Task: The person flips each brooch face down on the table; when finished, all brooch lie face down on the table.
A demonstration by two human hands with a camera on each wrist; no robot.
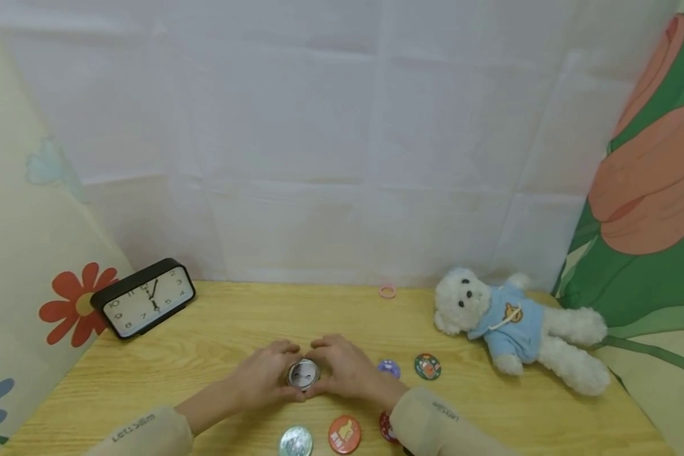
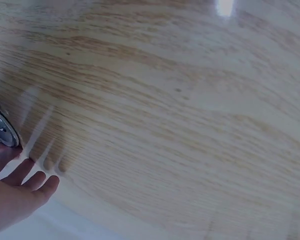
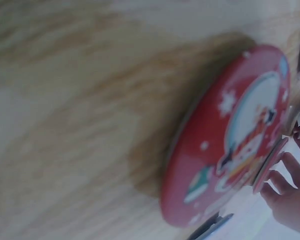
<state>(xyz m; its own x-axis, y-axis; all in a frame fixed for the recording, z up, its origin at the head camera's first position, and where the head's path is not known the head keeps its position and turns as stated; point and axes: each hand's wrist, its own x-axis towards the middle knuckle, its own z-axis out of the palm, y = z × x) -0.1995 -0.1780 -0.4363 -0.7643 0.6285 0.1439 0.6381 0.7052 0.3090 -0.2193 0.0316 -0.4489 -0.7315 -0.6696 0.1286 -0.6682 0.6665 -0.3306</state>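
Between my two hands a round pin badge [image 1: 303, 375] is held with its silvery back and pin facing up. My left hand [image 1: 265, 377] grips its left side, thumb toward me. From the other side my right hand [image 1: 348, 370] grips the rim, its fingertips close to those of the left. In the left wrist view the badge's metal back [image 2: 5, 131] shows at the left edge beside the left hand [image 2: 20, 195]. A red snowman badge [image 3: 240, 135] looms large in the right wrist view, in front of the right hand [image 3: 292, 192].
Near me lie a pale green badge [image 1: 295, 441] and an orange badge [image 1: 344, 435]. A purple badge [image 1: 389, 368] and a dark green badge [image 1: 427, 366] lie right of the hands. Farther back are a pink ring [image 1: 387, 291], a black-framed clock [image 1: 148, 299] and a white teddy bear [image 1: 513, 323].
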